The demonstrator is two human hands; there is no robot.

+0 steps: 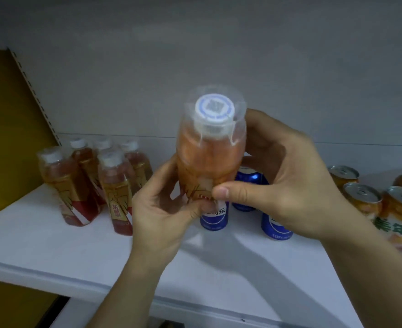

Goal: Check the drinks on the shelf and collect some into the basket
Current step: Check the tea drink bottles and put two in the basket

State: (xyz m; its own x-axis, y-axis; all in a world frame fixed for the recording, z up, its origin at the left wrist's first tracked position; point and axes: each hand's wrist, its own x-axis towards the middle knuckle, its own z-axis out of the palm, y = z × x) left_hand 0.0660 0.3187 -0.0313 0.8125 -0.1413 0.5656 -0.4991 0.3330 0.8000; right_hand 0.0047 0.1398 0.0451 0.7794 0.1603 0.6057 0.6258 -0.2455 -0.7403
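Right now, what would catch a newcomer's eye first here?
The bottle of orange-red drink, held up at centre frame by the left hand and the right hand, its white cap towards the camera. Behind it on the white shelf stand blue cans, with similar bottles left and orange cans right.

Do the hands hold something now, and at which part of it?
Both hold one tea bottle, tilted toward the camera. The left hand pinches its lower label part; the right hand wraps its side, thumb on the label.
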